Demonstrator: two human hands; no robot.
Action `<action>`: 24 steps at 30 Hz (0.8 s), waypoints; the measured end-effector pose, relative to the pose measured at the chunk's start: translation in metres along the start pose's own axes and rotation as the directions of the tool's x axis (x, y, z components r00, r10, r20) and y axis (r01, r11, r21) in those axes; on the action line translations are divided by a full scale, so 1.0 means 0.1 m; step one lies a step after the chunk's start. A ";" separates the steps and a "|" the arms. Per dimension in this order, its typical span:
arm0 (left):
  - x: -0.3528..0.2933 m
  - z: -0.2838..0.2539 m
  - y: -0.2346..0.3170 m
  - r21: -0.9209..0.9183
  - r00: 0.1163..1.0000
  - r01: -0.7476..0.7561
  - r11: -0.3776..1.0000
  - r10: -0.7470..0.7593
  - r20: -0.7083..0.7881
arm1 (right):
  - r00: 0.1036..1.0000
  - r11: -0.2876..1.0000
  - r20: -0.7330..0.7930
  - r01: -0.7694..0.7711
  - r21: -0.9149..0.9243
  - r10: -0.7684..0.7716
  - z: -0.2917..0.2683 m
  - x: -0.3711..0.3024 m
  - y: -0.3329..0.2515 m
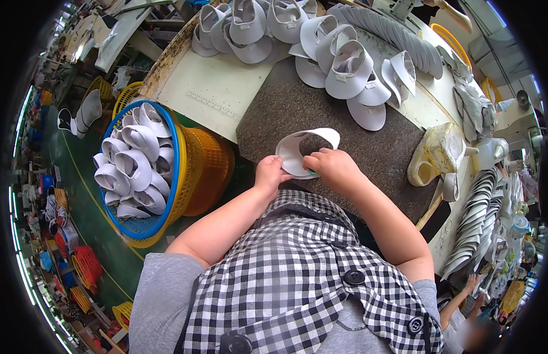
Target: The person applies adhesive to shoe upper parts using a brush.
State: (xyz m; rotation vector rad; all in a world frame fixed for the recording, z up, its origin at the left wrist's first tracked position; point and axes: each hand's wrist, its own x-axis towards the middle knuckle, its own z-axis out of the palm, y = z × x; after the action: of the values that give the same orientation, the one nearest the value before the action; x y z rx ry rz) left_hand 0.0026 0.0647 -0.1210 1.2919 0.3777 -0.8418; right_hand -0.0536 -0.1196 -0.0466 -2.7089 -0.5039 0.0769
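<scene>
Over the near edge of a dark stone-like slab [274,118], I hold a white curved shoe upper [293,150], shaped like an open ring. My left hand [269,173] is closed, its thumb and fingers pinching the left end of the upper. Bent fingers of my right hand [333,170] are closed at the upper's right side. A small green thing [312,171] peeks out beneath those fingers; most of it is hidden, so its kind cannot be told. Beyond my hands, several finished-looking white uppers [349,68] stand on the slab and table.
At left, a blue-rimmed yellow basket [178,177] holds many white uppers [132,165]. A glue-crusted container [436,147] stands on the right. Overlapping rows of grey-white pieces [397,35] lie at the back, and more stacked pieces [477,218] at right. Another person [462,312] is at lower right.
</scene>
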 end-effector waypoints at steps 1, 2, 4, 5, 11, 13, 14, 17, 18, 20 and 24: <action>0.02 -0.02 -0.01 0.008 1.000 0.000 1.000 0.000 0.000 | 0.996 0.986 0.066 -0.049 -0.161 0.060 -0.01 0.04 -0.06; 0.03 -0.01 0.00 0.020 1.000 0.000 1.000 0.000 -0.002 | 0.996 0.986 0.061 -0.054 -0.160 0.065 -0.02 0.04 -0.09; 0.04 0.01 0.01 0.042 1.000 0.000 0.999 0.000 0.000 | 0.995 0.974 -0.054 -0.088 -0.211 0.079 -0.04 0.03 -0.13; -0.01 0.05 0.05 0.021 1.000 -0.009 1.000 0.009 0.011 | 0.989 0.991 -0.142 -0.069 -0.117 0.052 -0.06 0.00 -0.13; -0.19 0.11 0.13 -0.050 0.999 -0.036 0.998 0.038 0.029 | 0.530 0.780 -0.690 0.083 0.620 0.493 -0.25 -0.64 -0.07; -0.33 0.09 0.19 0.073 0.988 -0.143 0.987 0.146 -0.044 | 0.295 0.713 -0.682 0.006 0.701 0.669 -0.33 -1.09 0.11; -0.37 0.09 0.22 0.192 0.958 -0.240 0.952 0.264 -0.111 | 0.137 0.677 -0.672 0.011 0.736 0.728 -0.36 -1.33 0.23; -0.39 0.10 0.38 0.272 0.866 -0.499 0.823 0.461 0.193 | -0.090 0.639 -0.654 -0.147 0.755 0.751 -0.45 -1.97 0.55; -0.38 0.20 0.48 0.323 0.858 -0.505 0.800 0.426 0.286 | -0.108 0.599 -0.626 -0.205 0.774 0.772 -0.48 -2.12 0.62; -0.32 0.59 0.58 0.246 0.899 -0.377 0.893 0.290 0.327 | -0.112 0.552 -0.633 -0.388 0.738 0.766 -0.46 -2.33 0.74; 0.16 1.07 0.57 0.467 0.960 -0.086 0.880 -0.053 0.276 | -0.038 0.598 -0.759 -0.591 0.542 0.650 -0.34 -2.35 0.94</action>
State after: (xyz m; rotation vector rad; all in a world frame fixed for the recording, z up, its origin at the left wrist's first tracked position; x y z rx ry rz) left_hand 0.0329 -0.0391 -0.0634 1.5951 -0.0809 -1.1334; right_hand -0.2371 -0.2965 -0.0545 -2.0708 1.1354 -1.1866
